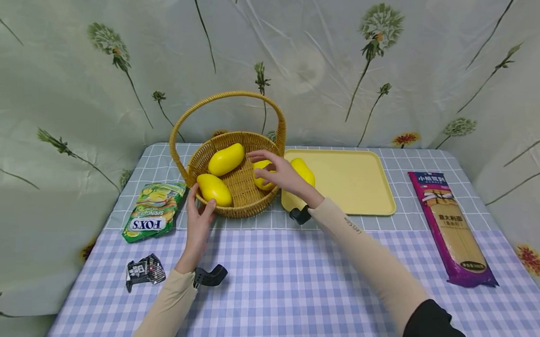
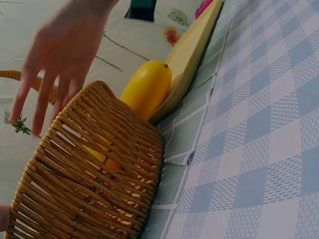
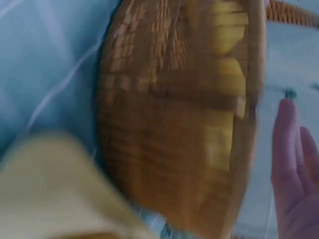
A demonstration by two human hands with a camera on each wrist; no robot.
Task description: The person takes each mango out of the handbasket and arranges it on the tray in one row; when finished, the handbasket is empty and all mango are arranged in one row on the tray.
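A brown wicker basket [image 1: 249,209] with a tall arched handle stands at the back of the table. Inside lie yellow mangoes: one at the back [image 1: 226,160], one at the front left [image 1: 214,190], and a third [image 1: 262,176] partly hidden by my right hand [image 1: 274,171]. That hand is over the basket's right rim, fingers spread and holding nothing; the right wrist view is blurred. My left hand [image 1: 200,220] grips the basket's front left rim between thumb and fingers. Another mango [image 2: 146,88] sits on the yellow tray [image 1: 355,180], behind my right wrist in the head view.
Left of the basket lies a green FOX'S candy bag [image 1: 154,212], with a small black wrapped packet [image 1: 144,271] nearer the front. A purple-edged pack of spaghetti [image 1: 452,226] lies at the right. Checked cloth [image 1: 278,287] covers the front; a floral curtain [image 1: 315,63] hangs behind.
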